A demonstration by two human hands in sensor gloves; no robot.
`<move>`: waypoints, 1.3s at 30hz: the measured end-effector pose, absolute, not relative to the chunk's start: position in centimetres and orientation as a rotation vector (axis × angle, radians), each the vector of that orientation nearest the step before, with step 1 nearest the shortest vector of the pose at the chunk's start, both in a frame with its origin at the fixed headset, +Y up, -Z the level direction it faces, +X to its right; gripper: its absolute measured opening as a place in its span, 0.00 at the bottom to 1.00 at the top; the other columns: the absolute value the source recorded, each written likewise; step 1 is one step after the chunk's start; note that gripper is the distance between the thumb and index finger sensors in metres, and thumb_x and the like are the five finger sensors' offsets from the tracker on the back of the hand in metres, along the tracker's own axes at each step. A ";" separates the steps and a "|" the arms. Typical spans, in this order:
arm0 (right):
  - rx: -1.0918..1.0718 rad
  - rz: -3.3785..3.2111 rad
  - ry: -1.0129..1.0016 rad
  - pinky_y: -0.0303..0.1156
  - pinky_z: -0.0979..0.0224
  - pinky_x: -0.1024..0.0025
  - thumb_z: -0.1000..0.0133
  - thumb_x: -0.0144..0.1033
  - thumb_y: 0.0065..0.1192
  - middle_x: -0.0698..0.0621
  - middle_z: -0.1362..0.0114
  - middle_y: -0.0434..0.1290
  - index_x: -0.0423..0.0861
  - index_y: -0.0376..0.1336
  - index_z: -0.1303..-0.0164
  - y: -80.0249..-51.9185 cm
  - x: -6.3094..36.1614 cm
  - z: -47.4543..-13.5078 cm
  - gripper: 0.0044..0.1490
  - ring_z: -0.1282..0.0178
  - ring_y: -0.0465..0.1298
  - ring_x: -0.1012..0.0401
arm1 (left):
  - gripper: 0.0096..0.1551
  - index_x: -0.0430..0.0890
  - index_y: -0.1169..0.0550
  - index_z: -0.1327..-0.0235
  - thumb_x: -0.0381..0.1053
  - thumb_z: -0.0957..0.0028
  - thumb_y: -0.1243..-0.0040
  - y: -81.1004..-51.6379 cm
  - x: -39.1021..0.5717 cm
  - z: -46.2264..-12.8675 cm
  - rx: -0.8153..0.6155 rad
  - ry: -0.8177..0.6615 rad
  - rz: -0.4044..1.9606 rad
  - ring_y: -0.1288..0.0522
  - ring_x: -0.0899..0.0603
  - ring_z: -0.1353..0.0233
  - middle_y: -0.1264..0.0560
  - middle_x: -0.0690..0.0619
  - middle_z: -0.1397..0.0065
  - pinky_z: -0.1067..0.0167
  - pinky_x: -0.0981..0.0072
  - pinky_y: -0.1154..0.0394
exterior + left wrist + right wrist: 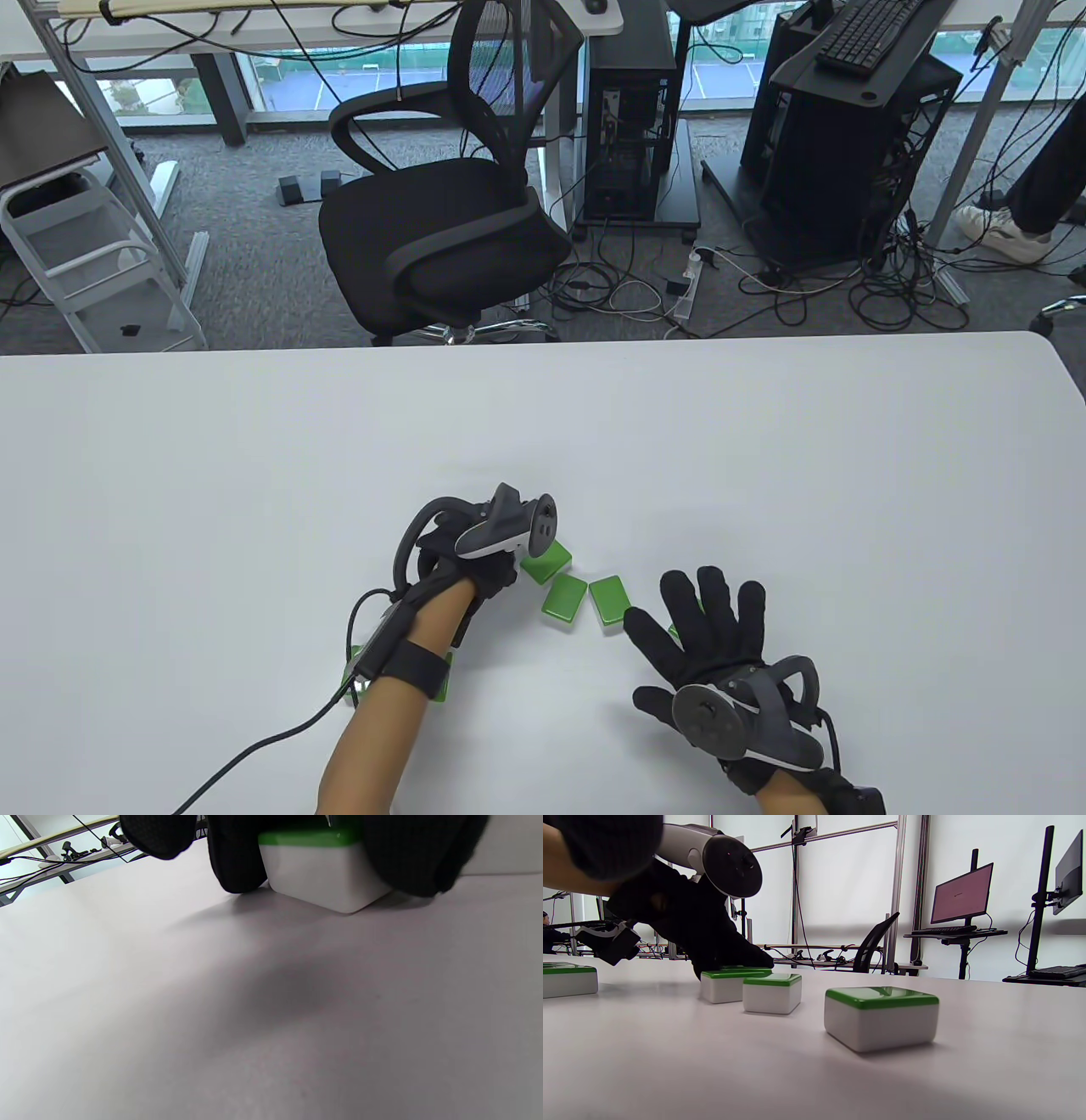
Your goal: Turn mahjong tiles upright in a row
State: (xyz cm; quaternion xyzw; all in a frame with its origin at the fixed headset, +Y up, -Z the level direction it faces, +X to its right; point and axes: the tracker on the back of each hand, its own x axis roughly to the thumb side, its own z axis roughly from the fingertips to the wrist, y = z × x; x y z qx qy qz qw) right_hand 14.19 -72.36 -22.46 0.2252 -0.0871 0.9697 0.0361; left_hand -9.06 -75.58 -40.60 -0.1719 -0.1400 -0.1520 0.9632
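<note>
I have my left hand (462,560) down on the far-left tile (547,562) of a loose cluster near the middle of the bench (254,475). In the left wrist view the gloved fingers (237,861) bracket that tile on both sides, pressing its white flanks, so I judge they grip it for the flip, though the tips are partly out of frame and I cannot be sure how firm the hold is. My right hand (704,637) lies flat with fingers spread, holding nothing, just beside the right tile (611,601); a sliver of green shows under those fingers, perhaps another tile.

To do this step well I should roll the tile onto a narrow edge, pivoting on its lower corner instead of lifting, and set it square so the middle tile (565,598) can line up against it. The right hand could steady the neighbours.

The tiles are chunky blocks, glossy green on the back, smooth white below, with rounded corners. All lie green side up. That gloss looks slippery, and the pale matte bench offers little bite, so a tipped tile may skid. One more tile (437,683) sits near the left forearm.
</note>
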 end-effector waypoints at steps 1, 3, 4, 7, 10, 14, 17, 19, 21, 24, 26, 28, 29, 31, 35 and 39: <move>0.694 2.980 -0.264 0.25 0.25 0.31 0.52 0.63 0.56 0.51 0.19 0.18 0.69 0.22 0.31 -72.4 14.2 -22.5 0.59 0.23 0.20 0.43 | 0.51 0.65 0.47 0.28 0.62 0.64 0.34 -75.5 -9.1 -40.3 -0.357 -0.300 -0.300 0.25 0.45 0.25 0.32 0.57 0.22 0.28 0.41 0.31; 0.696 2.982 -0.262 0.26 0.25 0.31 0.52 0.63 0.56 0.51 0.19 0.18 0.69 0.22 0.31 -72.4 14.2 -22.5 0.58 0.23 0.20 0.43 | 0.52 0.65 0.47 0.28 0.62 0.64 0.34 -75.2 -9.2 -39.8 -0.362 -0.332 -0.298 0.25 0.45 0.25 0.32 0.57 0.22 0.28 0.42 0.31; 0.697 2.982 -0.259 0.26 0.25 0.31 0.52 0.63 0.56 0.51 0.19 0.18 0.69 0.22 0.31 -72.4 14.2 -22.5 0.58 0.23 0.20 0.43 | 0.52 0.65 0.47 0.28 0.62 0.64 0.34 -75.0 -9.2 -39.3 -0.353 -0.352 -0.299 0.25 0.45 0.25 0.32 0.57 0.22 0.28 0.42 0.31; 0.694 2.978 -0.254 0.25 0.25 0.31 0.52 0.63 0.56 0.51 0.19 0.18 0.69 0.22 0.31 -72.4 14.2 -22.5 0.58 0.23 0.20 0.43 | 0.52 0.64 0.47 0.28 0.62 0.65 0.34 -74.3 -9.2 -38.0 -0.331 -0.412 -0.311 0.24 0.44 0.26 0.31 0.57 0.22 0.28 0.42 0.31; 0.691 2.976 -0.253 0.25 0.26 0.31 0.52 0.63 0.56 0.51 0.19 0.18 0.69 0.22 0.31 -72.4 14.2 -22.5 0.58 0.23 0.20 0.43 | 0.53 0.63 0.47 0.27 0.62 0.65 0.34 -73.7 -9.3 -36.7 -0.310 -0.468 -0.295 0.24 0.44 0.27 0.31 0.55 0.23 0.29 0.42 0.30; 0.695 2.976 -0.257 0.25 0.26 0.31 0.52 0.63 0.56 0.51 0.19 0.18 0.69 0.22 0.31 -72.4 14.2 -22.5 0.58 0.23 0.20 0.43 | 0.53 0.62 0.46 0.27 0.63 0.66 0.34 -73.2 -9.8 -34.4 -0.306 -0.555 -0.274 0.23 0.43 0.28 0.30 0.55 0.24 0.30 0.42 0.29; 0.698 2.981 -0.253 0.25 0.26 0.31 0.52 0.63 0.56 0.51 0.19 0.18 0.69 0.22 0.31 -72.5 14.2 -22.5 0.58 0.23 0.20 0.43 | 0.54 0.62 0.46 0.27 0.63 0.67 0.33 -73.2 -10.4 -32.5 -0.302 -0.612 -0.262 0.23 0.43 0.28 0.29 0.55 0.24 0.30 0.42 0.29; 0.698 2.984 -0.247 0.26 0.26 0.31 0.52 0.63 0.56 0.51 0.19 0.18 0.69 0.22 0.31 -72.5 14.2 -22.5 0.58 0.23 0.20 0.43 | 0.54 0.61 0.45 0.27 0.64 0.67 0.33 -73.2 -10.9 -31.3 -0.292 -0.644 -0.262 0.23 0.43 0.28 0.29 0.55 0.24 0.30 0.42 0.29; 0.696 2.986 -0.241 0.25 0.26 0.31 0.52 0.63 0.56 0.51 0.19 0.18 0.69 0.22 0.31 -72.5 14.2 -22.5 0.58 0.23 0.20 0.43 | 0.54 0.61 0.45 0.27 0.64 0.68 0.33 -73.4 -11.4 -30.3 -0.286 -0.666 -0.272 0.22 0.43 0.28 0.29 0.55 0.25 0.30 0.42 0.29; 0.697 2.989 -0.242 0.25 0.26 0.31 0.52 0.63 0.56 0.51 0.19 0.18 0.69 0.22 0.31 -72.5 14.1 -22.5 0.58 0.23 0.20 0.43 | 0.54 0.61 0.45 0.27 0.64 0.68 0.33 -73.8 -12.0 -29.2 -0.288 -0.684 -0.279 0.22 0.43 0.28 0.29 0.55 0.25 0.31 0.42 0.29; 0.700 2.988 -0.245 0.25 0.26 0.31 0.52 0.63 0.56 0.51 0.19 0.18 0.69 0.22 0.31 -72.5 14.1 -22.4 0.58 0.23 0.20 0.43 | 0.54 0.61 0.45 0.27 0.64 0.68 0.33 -74.1 -12.4 -28.6 -0.294 -0.692 -0.283 0.23 0.43 0.28 0.29 0.55 0.25 0.30 0.42 0.29; 0.703 2.991 -0.245 0.25 0.26 0.31 0.52 0.63 0.56 0.51 0.19 0.18 0.69 0.22 0.31 -72.5 14.0 -22.4 0.58 0.23 0.20 0.43 | 0.54 0.61 0.45 0.27 0.64 0.68 0.33 -74.4 -12.7 -28.2 -0.294 -0.696 -0.287 0.23 0.43 0.28 0.29 0.55 0.25 0.30 0.42 0.29; 0.705 2.994 -0.243 0.25 0.26 0.31 0.52 0.63 0.56 0.51 0.19 0.18 0.69 0.22 0.31 -72.6 14.0 -22.4 0.58 0.23 0.20 0.43 | 0.54 0.61 0.45 0.27 0.64 0.68 0.33 -74.5 -12.9 -28.0 -0.294 -0.697 -0.293 0.23 0.43 0.28 0.29 0.55 0.25 0.30 0.42 0.29; 0.709 3.000 -0.239 0.25 0.26 0.31 0.52 0.63 0.56 0.51 0.19 0.18 0.69 0.22 0.31 -72.6 13.9 -22.4 0.58 0.23 0.20 0.43 | 0.54 0.61 0.45 0.27 0.64 0.68 0.33 -74.8 -13.1 -27.8 -0.292 -0.698 -0.300 0.23 0.43 0.27 0.29 0.55 0.24 0.30 0.42 0.29; 0.709 3.008 -0.241 0.25 0.26 0.31 0.52 0.63 0.56 0.51 0.19 0.18 0.69 0.22 0.31 -72.5 13.9 -22.4 0.58 0.23 0.20 0.43 | 0.54 0.61 0.45 0.28 0.64 0.68 0.33 -75.0 -13.2 -27.6 -0.286 -0.697 -0.290 0.23 0.43 0.27 0.29 0.56 0.24 0.30 0.42 0.29; 0.712 3.015 -0.239 0.25 0.26 0.31 0.52 0.63 0.56 0.51 0.19 0.18 0.69 0.22 0.31 -72.5 13.8 -22.3 0.58 0.23 0.20 0.43 | 0.54 0.61 0.45 0.27 0.64 0.68 0.33 -75.3 -13.1 -27.5 -0.272 -0.701 -0.308 0.23 0.43 0.27 0.30 0.55 0.24 0.30 0.42 0.29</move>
